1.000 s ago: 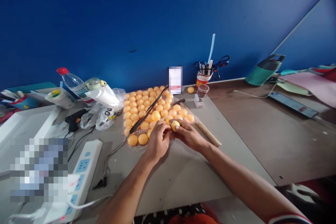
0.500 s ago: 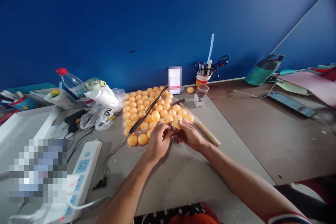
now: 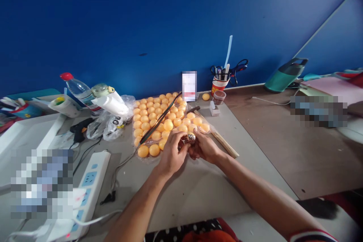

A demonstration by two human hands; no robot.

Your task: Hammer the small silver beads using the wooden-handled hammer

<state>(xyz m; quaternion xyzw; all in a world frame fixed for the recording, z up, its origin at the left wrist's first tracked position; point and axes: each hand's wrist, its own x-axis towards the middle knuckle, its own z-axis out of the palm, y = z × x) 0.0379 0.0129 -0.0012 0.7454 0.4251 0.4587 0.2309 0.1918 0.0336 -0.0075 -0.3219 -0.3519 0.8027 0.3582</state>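
Observation:
Between the fingertips of both hands is a small, shiny round object (image 3: 190, 138), silvery and brownish, partly covered by the fingers. My left hand (image 3: 173, 152) is closed on its left side, thumb and index finger pinching. From the right, my right hand (image 3: 206, 146) grips the same object with bent fingers. Both hands are just above the grey table, at the near edge of a flat plastic pack of orange table tennis balls (image 3: 154, 115). A long, thin black tool (image 3: 159, 121) with a grey cord lies slantwise across the pack.
Wooden sticks (image 3: 225, 144) lie right of my hands. Behind are a small white box (image 3: 214, 109), a loose orange ball (image 3: 205, 96), a pen cup (image 3: 219, 83) and an upright phone (image 3: 189, 86). Leftward are a power strip (image 3: 92, 177), glue gun (image 3: 81, 130) and bottle (image 3: 78, 90).
The round object has turned in my fingers: its orange-yellow top has given way to a silvery, shiny side. Both hands stay nearly in place.

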